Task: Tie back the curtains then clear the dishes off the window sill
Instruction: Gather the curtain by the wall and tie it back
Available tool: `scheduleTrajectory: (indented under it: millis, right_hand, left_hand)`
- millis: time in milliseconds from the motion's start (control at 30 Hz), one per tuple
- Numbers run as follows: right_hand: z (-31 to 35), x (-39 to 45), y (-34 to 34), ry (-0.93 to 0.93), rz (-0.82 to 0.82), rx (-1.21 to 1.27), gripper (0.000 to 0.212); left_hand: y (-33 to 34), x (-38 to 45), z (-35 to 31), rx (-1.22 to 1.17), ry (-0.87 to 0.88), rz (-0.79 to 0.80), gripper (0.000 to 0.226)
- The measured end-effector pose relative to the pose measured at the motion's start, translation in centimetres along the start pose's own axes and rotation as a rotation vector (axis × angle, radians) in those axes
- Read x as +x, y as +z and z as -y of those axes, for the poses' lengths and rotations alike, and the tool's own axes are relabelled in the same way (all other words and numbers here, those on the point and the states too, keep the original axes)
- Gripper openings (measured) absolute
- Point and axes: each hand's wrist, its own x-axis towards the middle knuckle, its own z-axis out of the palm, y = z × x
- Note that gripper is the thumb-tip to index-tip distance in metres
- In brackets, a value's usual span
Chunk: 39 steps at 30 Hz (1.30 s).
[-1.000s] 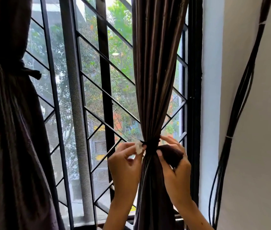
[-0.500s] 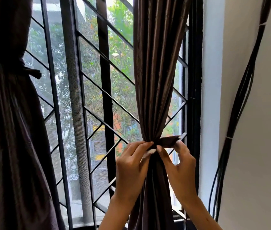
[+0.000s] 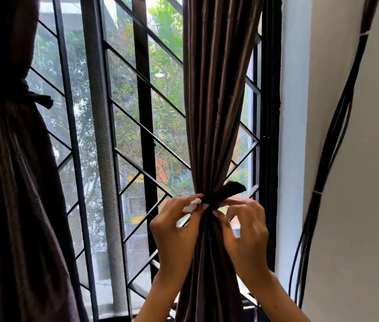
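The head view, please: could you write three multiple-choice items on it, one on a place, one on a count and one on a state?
1. Where do the hands work?
A. at the right curtain
B. at the left curtain
C. at the cables

2. How many curtains show?
A. one
B. two
C. four

3. What is the state of the left curtain?
A. spread across the window
B. fallen down
C. gathered and tied

Key: 1 A, the left hand and right hand pinch the tie round the right curtain. 2 B, one hangs on each side of the grille. 3 C, a knotted band cinches it.
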Motion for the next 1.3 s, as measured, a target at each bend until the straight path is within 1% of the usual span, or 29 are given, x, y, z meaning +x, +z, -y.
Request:
scheduleTrajectory:
  millis: [67,133,233,300,367,467,600,667,733,800,900,1000,1067,1100,1200,1267,1300]
  right_hand:
    - [-0.1,0.0,-0.1,-0.083,0.048,-0.049,0.016]
    - [-0.1,0.3,-0.3,-0.136,0.116,-0.097,0.024]
    - [-0.1,1.1,-0.8,-0.180,0.160,-0.121,0.033]
    - [-0.3,1.7,-1.0,-0.195,0.168,-0.172,0.039]
    - [-0.3,1.9,-1.1,-0.211,0.181,-0.230,0.039]
    - [-0.4,1.6,-0.9,-0.206,0.178,-0.277,0.037]
    - [0.0,1.3,-0.9,-0.169,0.131,-0.285,0.031]
    - [0.3,1.6,-1.2,-0.147,0.091,-0.261,0.027]
    - [0.2,1.8,-1.6,-0.174,0.089,-0.287,0.025]
    - [-0.2,1.8,-2.0,-0.244,0.125,-0.345,0.023]
    - [-0.8,1.8,-2.8,-0.280,0.152,-0.352,0.022]
    - [-0.8,2.0,-3.1,-0.188,0.148,-0.185,0.023]
    - [-0.3,2.2,-3.3,-0.086,0.157,-0.072,0.018]
    - [0.0,2.4,-3.3,-0.030,0.160,-0.019,0.020]
    - [0.8,3.1,-3.6,0.137,0.182,0.231,0.041]
    - [1.2,3.8,-4.1,0.167,0.208,0.343,0.050]
    - [1.3,4.1,-4.3,0.136,0.223,0.342,0.052]
  left_hand:
    - [0.2,0.1,-0.3,-0.134,-0.196,-0.020,0.017]
    - [0.0,0.4,-0.5,-0.206,-0.293,0.002,0.014]
    - [-0.4,1.0,-0.7,-0.226,-0.300,0.084,0.015]
    - [-0.5,1.3,-1.0,-0.215,-0.281,0.132,0.014]
    - [-0.6,1.4,-1.1,-0.170,-0.236,0.167,0.013]
    - [-0.8,1.6,-0.7,-0.046,-0.064,0.207,0.017]
    - [-0.6,1.3,0.0,0.188,0.284,0.165,0.015]
    - [-0.5,1.2,-0.1,0.256,0.428,0.171,0.014]
    - [-0.7,1.6,-0.2,0.309,0.578,0.228,0.013]
    - [-0.7,2.5,0.0,0.340,0.736,0.307,0.013]
    - [-0.6,3.3,0.0,0.388,0.852,0.394,0.018]
    - [-0.4,3.4,-0.1,0.397,0.859,0.390,0.024]
    - [-0.3,3.5,-0.3,0.348,0.796,0.374,0.024]
    - [-0.3,3.5,-0.3,0.320,0.757,0.363,0.025]
    - [-0.2,3.4,-0.2,0.263,0.651,0.336,0.031]
    - [-0.1,3.3,-0.2,0.219,0.592,0.339,0.023]
    - [-0.1,3.1,-0.3,0.187,0.547,0.342,0.017]
